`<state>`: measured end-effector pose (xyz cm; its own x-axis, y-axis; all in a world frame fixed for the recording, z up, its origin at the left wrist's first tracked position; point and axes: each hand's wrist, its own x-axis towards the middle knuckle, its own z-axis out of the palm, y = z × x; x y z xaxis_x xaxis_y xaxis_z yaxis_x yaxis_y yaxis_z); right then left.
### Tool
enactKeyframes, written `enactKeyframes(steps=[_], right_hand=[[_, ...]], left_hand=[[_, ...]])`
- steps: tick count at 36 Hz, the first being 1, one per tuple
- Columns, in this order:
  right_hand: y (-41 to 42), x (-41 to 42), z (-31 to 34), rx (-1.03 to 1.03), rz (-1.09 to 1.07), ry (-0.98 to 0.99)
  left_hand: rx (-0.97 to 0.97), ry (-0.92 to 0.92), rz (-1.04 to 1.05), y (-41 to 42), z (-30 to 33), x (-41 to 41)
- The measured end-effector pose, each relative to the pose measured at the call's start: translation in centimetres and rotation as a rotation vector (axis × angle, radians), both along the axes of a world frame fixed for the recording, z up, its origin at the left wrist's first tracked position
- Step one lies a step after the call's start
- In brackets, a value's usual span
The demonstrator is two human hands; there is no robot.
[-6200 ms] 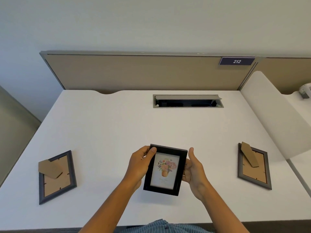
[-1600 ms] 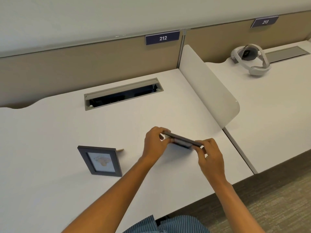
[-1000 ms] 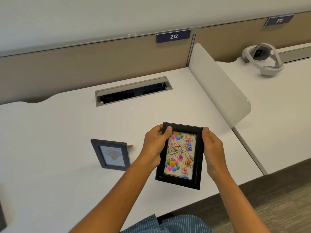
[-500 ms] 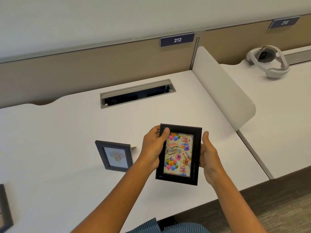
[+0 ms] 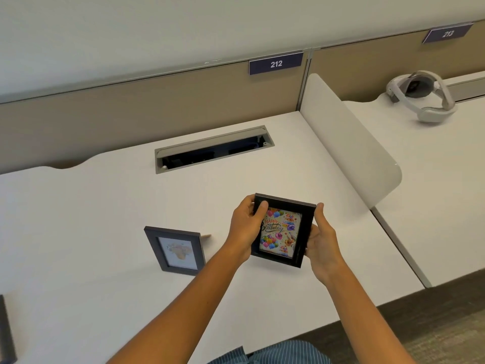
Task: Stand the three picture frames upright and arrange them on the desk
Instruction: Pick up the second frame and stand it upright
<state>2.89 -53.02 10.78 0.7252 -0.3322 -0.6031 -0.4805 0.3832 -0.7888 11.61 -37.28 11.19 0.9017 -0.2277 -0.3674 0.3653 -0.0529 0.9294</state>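
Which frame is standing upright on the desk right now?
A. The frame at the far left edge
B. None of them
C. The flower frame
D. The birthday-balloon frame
C. The flower frame stands on the desk on its own, while the birthday frame is held in the air between the left hand and right hand.

headset: white, on the next bench
sign: purple, says 212
cable slot: open, dark inside
divider: white, between benches
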Motion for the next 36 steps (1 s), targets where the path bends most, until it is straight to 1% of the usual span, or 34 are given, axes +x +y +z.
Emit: enactKeyframes(steps=[12, 26, 36], right_hand=[[-1.5, 2.8, -1.9, 0.023, -0.033, -0.042], [-2.7, 4.1, -3.9, 0.108, -0.035, -0.055], [-3.2, 4.7, -4.9, 0.119, -0.002, -0.046]], left_hand=[[0.141, 0.017, -0.077, -2.7, -1.2, 3.1], [0.172, 0.065, -0.157, -3.8, -3.0, 4.9], [0.205, 0.043, -0.195, -3.5, -3.8, 5.4]])
